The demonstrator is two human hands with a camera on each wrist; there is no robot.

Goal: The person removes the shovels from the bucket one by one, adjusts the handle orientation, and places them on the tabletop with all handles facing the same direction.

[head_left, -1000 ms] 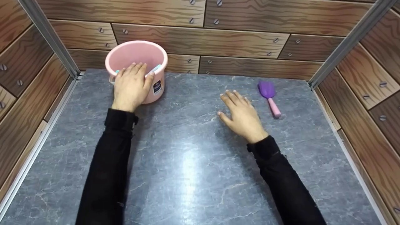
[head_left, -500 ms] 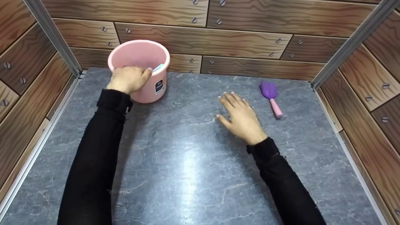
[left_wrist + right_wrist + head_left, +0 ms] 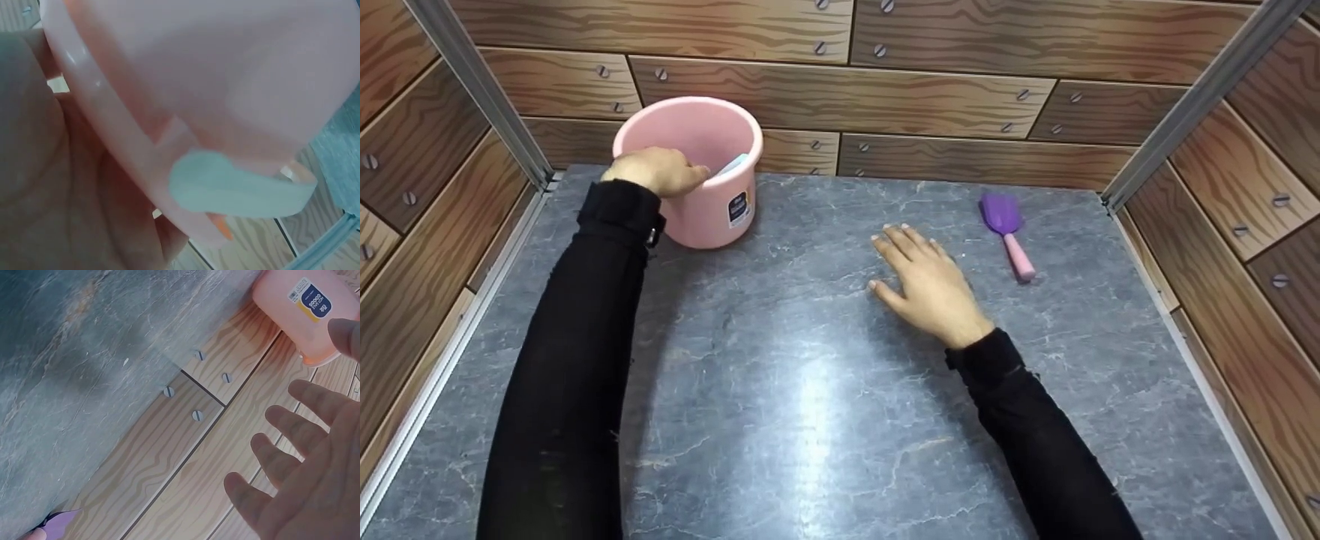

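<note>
My left hand (image 3: pixel 656 171) reaches over the near rim of a pink bucket (image 3: pixel 709 214), its fingers hidden inside. I cannot tell what those fingers hold. Beside the thumb, the edge of a light blue thing (image 3: pixel 733 163) shows within the bucket. In the left wrist view, the palm (image 3: pixel 73 185) lies close under the rim, near the bucket's pale handle (image 3: pixel 242 185). My right hand (image 3: pixel 934 292) is over the table with fingers spread and nothing in it. To its right lies a scoop (image 3: pixel 1011 232) with a purple head and pink handle.
The grey marbled table (image 3: pixel 810 450) is bounded by wood-patterned panels (image 3: pixel 840 97) at the back and both sides. Metal posts (image 3: pixel 1207 97) stand at the back corners. The bucket stands at the back left, close to the rear panel.
My left hand has gone from lying flat across the bucket's rim to dipping its fingers inside, its wrist shifting left and forward. The right hand has drifted slightly left; the scoop stays put.
</note>
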